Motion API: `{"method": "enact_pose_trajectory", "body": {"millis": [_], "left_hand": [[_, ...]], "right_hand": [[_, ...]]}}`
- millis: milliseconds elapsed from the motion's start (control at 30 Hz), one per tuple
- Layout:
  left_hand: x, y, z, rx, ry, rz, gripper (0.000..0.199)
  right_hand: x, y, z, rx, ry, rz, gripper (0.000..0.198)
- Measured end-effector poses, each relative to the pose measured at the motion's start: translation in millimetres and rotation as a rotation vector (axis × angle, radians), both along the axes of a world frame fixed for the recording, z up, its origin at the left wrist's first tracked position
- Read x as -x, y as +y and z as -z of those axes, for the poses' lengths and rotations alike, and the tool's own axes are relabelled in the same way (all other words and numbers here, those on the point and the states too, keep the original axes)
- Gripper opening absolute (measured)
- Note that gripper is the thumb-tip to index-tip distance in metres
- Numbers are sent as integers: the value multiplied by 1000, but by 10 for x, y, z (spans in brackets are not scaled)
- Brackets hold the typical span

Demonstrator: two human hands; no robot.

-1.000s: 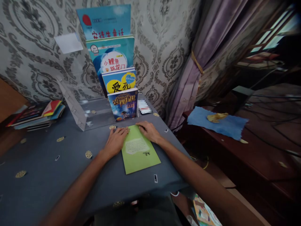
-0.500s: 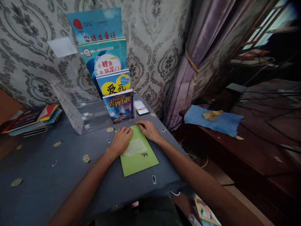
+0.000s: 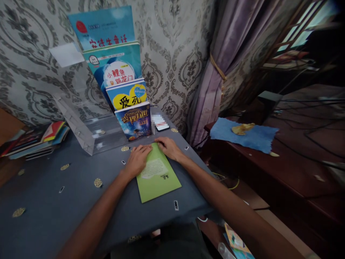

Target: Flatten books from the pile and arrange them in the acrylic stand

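Observation:
A light green book (image 3: 161,187) lies on the table with a white text patch and small dark lettering on its cover. Across its upper left edge rests my left hand (image 3: 138,161), fingers together and bent over the cover. My right hand (image 3: 169,149) is at the upper right corner, with its fingers curled in on the edge; the thumbs are mostly hidden. Just beyond both hands, a clear acrylic stand (image 3: 86,142) holds a dark blue book (image 3: 136,124), a blue and yellow book (image 3: 126,94) and two taller blue books behind, stepped upward.
A phone (image 3: 161,124) lies right of the stand. Several books are piled (image 3: 40,138) at the table's left. Beyond the right edge, a dark red cabinet (image 3: 283,180) carries a blue cloth (image 3: 242,138) and black cables. Patterned wallpaper and a tied purple curtain (image 3: 212,79) stand behind.
The view has shifted slightly, so the stand and its books appear a little further left. My hands stay on the green book, which has barely moved.

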State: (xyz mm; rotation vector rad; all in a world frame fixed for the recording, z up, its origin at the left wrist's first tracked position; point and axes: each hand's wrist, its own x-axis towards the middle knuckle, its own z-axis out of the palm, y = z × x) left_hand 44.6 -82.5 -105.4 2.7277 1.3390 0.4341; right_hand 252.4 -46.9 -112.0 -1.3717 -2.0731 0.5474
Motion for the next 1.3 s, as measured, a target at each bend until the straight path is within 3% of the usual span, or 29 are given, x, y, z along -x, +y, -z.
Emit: {"method": "enact_pose_trajectory", "body": {"millis": [233, 500, 633, 1067, 1300], "left_hand": [[36, 4, 38, 6, -152, 3, 52], [-40, -32, -84, -5, 81, -22, 51], [-116, -74, -131, -70, 196, -30, 41], [-80, -98, -96, -51, 122, -4, 41], [-160, -141, -14, -123, 125, -50, 37]], "right_hand": [[-12, -22, -51, 10, -19, -20, 35], [-8, -6, 2, -52, -64, -64, 36], [-27, 14, 33, -75, -75, -90, 35], [-89, 2, 27, -90, -69, -137, 30], [-103, 7, 29, -132, -73, -174, 31]]}}
